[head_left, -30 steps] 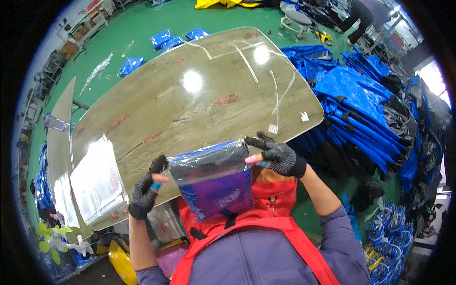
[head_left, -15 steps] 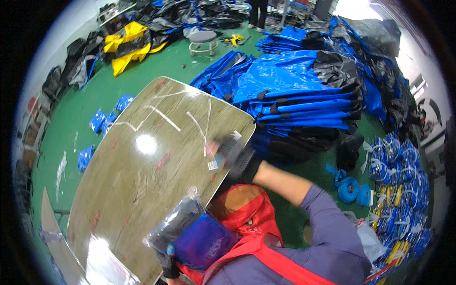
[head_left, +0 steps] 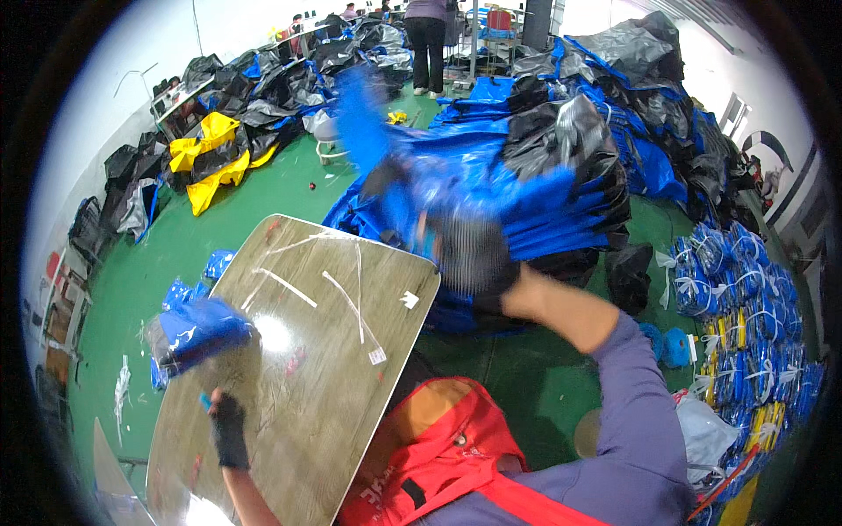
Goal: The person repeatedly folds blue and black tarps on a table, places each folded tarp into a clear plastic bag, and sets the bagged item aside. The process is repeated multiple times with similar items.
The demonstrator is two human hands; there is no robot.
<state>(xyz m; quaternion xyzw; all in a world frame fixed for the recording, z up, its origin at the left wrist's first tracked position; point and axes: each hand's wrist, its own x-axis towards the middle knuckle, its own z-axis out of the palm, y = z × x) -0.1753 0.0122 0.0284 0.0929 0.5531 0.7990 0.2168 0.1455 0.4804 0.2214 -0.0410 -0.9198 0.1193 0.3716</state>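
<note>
A clear-wrapped package of folded blue and black fabric (head_left: 203, 331), slightly blurred, is above the far left edge of the wood-patterned table (head_left: 324, 412). My left hand (head_left: 230, 430), in a dark fingerless glove with blue on a fingertip, is over the table, apart from the package and empty. Its fingers look loosely opened. My right hand (head_left: 474, 254), smeared by motion, is at the stack of blue and black tarpaulin bags (head_left: 561, 210) beyond the table. It grips a blue tarpaulin bag (head_left: 361, 123), whose lifted part is badly blurred.
White strips (head_left: 346, 298) lie on the table. Several blue packages (head_left: 180, 294) are on the green floor at left. Tied blue and yellow bundles (head_left: 745, 324) are stacked at right, near blue tape rolls (head_left: 675, 348). A person (head_left: 427, 39) stands at the back.
The package has left my left hand and moved away to the far left. My right hand has moved from the table's edge to the stack and taken hold of a blue bag. The view has shifted.
</note>
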